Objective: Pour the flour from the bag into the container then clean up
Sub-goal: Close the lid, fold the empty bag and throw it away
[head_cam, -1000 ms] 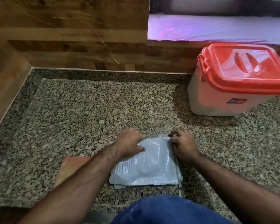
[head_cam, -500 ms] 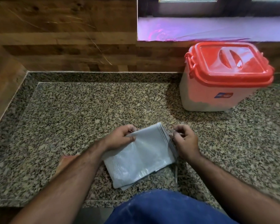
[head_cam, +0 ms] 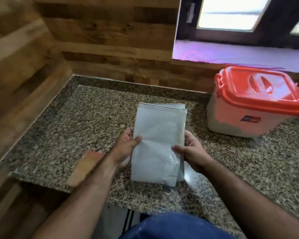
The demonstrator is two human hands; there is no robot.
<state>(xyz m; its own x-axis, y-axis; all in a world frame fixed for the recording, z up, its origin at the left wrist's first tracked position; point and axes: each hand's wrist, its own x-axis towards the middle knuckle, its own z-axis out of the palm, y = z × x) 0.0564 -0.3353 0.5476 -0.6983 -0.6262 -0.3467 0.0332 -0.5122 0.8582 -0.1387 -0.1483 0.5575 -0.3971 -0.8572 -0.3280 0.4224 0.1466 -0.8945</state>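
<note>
The empty flour bag [head_cam: 158, 138] is folded into a flat white rectangle and is held above the granite counter [head_cam: 86, 121], long side pointing away from me. My left hand [head_cam: 126, 147] grips its left edge, thumb on top. My right hand [head_cam: 190, 150] grips its right edge the same way. The container [head_cam: 248, 116] is a white tub with a red lid clipped shut; it stands at the back right of the counter, apart from both hands.
A pale orange cloth or sponge [head_cam: 84, 167] lies on the counter under my left forearm, near the front edge. Wooden walls close the counter at the left and back. A window sill [head_cam: 240, 52] runs above the container.
The folded bag lay flat on the counter under both hands; it has been lifted and turned so its long side points away. My view has shifted left and back.
</note>
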